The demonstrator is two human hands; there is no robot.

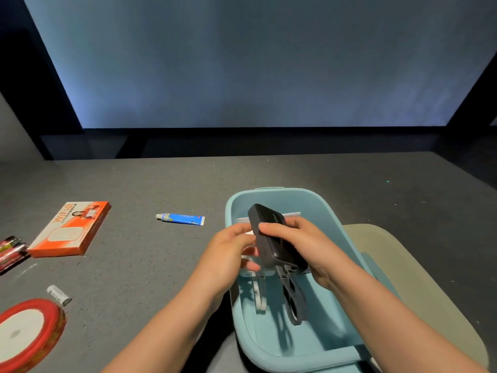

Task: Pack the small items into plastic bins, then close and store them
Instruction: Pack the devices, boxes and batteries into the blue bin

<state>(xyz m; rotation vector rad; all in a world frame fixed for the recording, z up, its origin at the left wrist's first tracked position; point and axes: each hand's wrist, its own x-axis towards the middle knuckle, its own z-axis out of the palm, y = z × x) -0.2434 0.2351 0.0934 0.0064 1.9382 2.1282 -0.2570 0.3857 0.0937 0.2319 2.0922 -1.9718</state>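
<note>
Grey table (161, 265) | right fingers (271, 228) grip power bank (271, 238) over bin (336, 211) | left fingers (242, 232) pinch its edge

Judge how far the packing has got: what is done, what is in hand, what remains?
Done: little that shows; something white lies in the blue bin. In hand: both hands, left hand and right hand, hold a black power bank over it. Left: orange box, blue tube, batteries, red ribbon spool, then closing and storing.
</note>
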